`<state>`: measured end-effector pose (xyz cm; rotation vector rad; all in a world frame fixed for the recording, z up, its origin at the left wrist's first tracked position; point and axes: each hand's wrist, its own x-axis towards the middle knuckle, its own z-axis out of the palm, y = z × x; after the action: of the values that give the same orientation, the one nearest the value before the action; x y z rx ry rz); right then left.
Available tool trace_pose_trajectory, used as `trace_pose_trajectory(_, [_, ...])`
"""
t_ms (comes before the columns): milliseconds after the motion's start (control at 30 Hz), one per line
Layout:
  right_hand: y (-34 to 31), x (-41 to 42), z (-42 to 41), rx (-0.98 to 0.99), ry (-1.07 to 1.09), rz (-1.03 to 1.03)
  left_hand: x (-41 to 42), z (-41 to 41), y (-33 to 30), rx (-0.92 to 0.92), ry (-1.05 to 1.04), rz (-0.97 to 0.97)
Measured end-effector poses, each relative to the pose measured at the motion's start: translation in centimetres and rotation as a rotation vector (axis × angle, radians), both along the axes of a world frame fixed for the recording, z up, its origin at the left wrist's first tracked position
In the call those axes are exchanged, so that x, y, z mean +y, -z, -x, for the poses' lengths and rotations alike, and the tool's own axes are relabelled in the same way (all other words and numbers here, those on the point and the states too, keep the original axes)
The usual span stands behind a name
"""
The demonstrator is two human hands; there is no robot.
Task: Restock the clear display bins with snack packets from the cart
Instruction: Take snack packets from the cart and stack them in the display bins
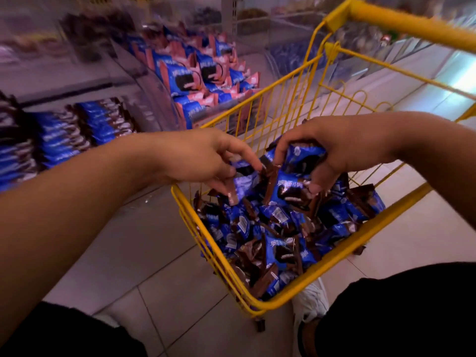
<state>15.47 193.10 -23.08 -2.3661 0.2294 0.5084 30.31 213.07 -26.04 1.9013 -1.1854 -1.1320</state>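
A yellow wire cart holds a heap of blue and brown snack packets. Above the heap, my right hand grips a bunch of these packets, with one more packet hanging under its thumb. My left hand reaches in over the cart's left rim, and its fingers curl round a packet at the top of the heap. Clear display bins stand at the left; one holds blue and pink packets, and a lower one holds stacked blue and brown packets.
The cart's yellow handle crosses the top right. Pale floor tiles lie between the cart and the bins. A white shoe shows under the cart's near corner, and my dark trouser legs fill the bottom of the view.
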Motion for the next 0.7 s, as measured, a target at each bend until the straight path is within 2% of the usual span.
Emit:
trace_pose_trajectory(67, [-0.4, -0.2, 0.5, -0.069, 0.052, -0.081, 0.5, 0.1, 0.0, 0.246, -0.118, 0.061])
trace_pose_trajectory(133, [-0.7, -0.2, 0.8, -0.13, 0.093, -0.137, 0.8, 0.1, -0.1, 0.308, -0.135, 0.094])
trace_pose_trajectory(267, [-0.4, 0.4, 0.6, -0.191, 0.139, -0.246, 1.1, 0.3, 0.5, 0.258, -0.193, 0.162])
trace_pose_trajectory(500, [0.4, -1.0, -0.2, -0.086, 0.162, -0.46, 0.3, 0.6, 0.7, 0.001, -0.378, 0.229])
trace_pose_trajectory(700, [0.3, -3.3, 0.8, -0.055, 0.051, -0.518, -0.5, 0.8, 0.4, 0.115, -0.398, 0.014])
